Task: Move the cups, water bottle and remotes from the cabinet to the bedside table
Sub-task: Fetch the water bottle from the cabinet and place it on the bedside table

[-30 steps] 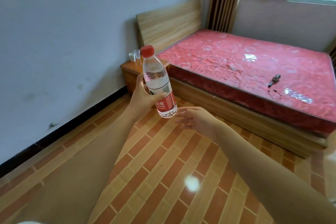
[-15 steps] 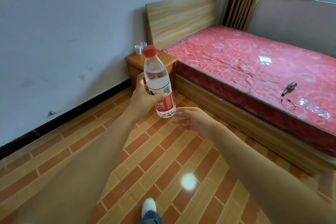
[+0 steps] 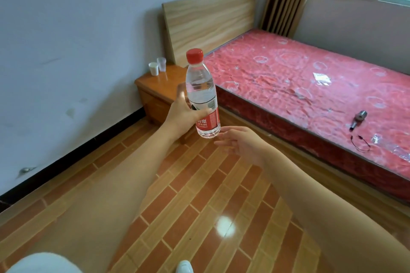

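Observation:
My left hand (image 3: 180, 115) grips a clear water bottle (image 3: 200, 86) with a red cap and a red label, held upright in front of me. Just right of the bottle's base, my right hand (image 3: 243, 143) hovers with its fingers spread and holds nothing. Beyond the bottle stands the wooden bedside table (image 3: 159, 86), against the wall and beside the bed. On its back corner are a white cup (image 3: 153, 68) and a clear cup (image 3: 161, 64), side by side. No remotes and no cabinet are in view.
A bed with a red plastic-wrapped mattress (image 3: 310, 82) and a wooden headboard (image 3: 208, 22) fills the right side. A small dark tool (image 3: 358, 118) and a wire lie on the mattress. Brick-pattern tiled floor (image 3: 199, 195) stretches between me and the bedside table.
The bedside table and bed have grown nearer and larger in view. The bottle stays upright in my left hand, and my right hand stays open beside it.

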`<state>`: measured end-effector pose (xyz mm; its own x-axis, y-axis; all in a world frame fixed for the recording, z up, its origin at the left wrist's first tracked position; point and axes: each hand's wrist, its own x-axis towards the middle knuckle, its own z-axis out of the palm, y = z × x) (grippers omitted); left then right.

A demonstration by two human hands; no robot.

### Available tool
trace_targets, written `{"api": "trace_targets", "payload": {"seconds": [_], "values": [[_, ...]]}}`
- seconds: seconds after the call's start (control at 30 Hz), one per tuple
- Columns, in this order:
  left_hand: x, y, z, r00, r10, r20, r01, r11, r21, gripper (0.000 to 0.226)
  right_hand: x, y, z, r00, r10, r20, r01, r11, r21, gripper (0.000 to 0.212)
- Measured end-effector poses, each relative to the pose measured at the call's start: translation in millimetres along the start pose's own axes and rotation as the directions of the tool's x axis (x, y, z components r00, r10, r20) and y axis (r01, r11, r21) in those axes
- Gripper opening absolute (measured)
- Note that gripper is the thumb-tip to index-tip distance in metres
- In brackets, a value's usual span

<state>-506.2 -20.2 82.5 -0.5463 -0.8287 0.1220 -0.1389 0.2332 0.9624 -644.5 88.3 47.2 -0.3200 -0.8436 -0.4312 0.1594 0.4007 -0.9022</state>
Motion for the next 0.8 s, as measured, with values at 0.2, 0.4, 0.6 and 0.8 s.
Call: {"api": "trace_targets", "payload": {"seconds": [0.2, 0.4, 0.6, 0.8], "values": [[86, -18, -9, 1.000, -0.001, 0.020, 0.001, 1.000, -0.009, 0.080, 72, -34, -5, 1.000, 0.005, -0.030, -0.002, 0.996, 0.090, 0.023], [170, -38, -5, 1.000, -0.025, 0.019, 0.025, 1.000, -0.007, 0.078, 155, -58, -23, 0.999, 0.039, -0.010, -0.037, 0.992, 0.122, 0.022], [280, -48, 9, 0.999, -0.033, -0.015, 0.033, 0.999, -0.008, 0.077, 257, -107, -62, 0.999, 0.019, 0.034, -0.021, 0.997, 0.068, 0.030], [397, -49, 22, 0.994, -0.069, -0.080, 0.067, 0.998, -0.018, 0.082, 364, -170, -101, 0.997, 0.026, 0.075, -0.030, 0.998, 0.056, 0.031]]}}
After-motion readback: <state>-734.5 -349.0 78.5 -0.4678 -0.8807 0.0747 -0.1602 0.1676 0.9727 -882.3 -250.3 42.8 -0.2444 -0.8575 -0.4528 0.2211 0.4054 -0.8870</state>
